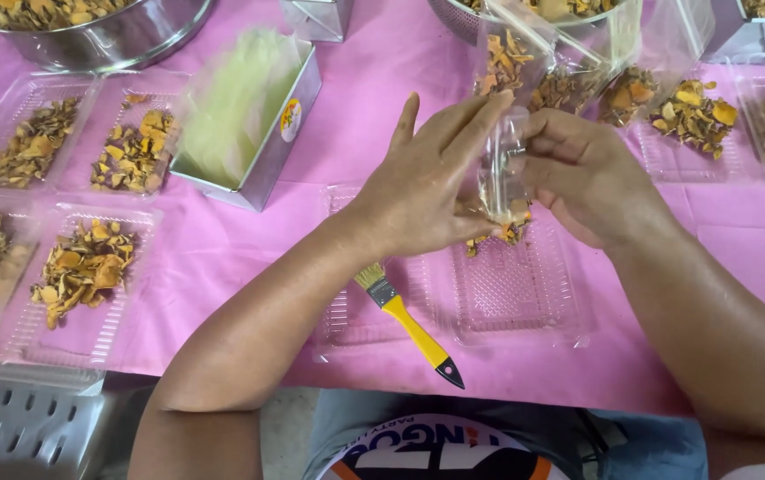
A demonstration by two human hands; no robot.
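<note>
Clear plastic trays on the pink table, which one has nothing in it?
The clear plastic tray lying open directly below both hands, beside the yellow-handled brush. Every other tray holds dried orange-brown pieces.

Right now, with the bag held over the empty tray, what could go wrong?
1. Dried pieces hang at the bottom of the clear bag, which both hands pinch; some could drop past the open tray onto the pink cloth.
2. The brush lies beside the left hand; the forearm might knock it off the table edge.
</note>
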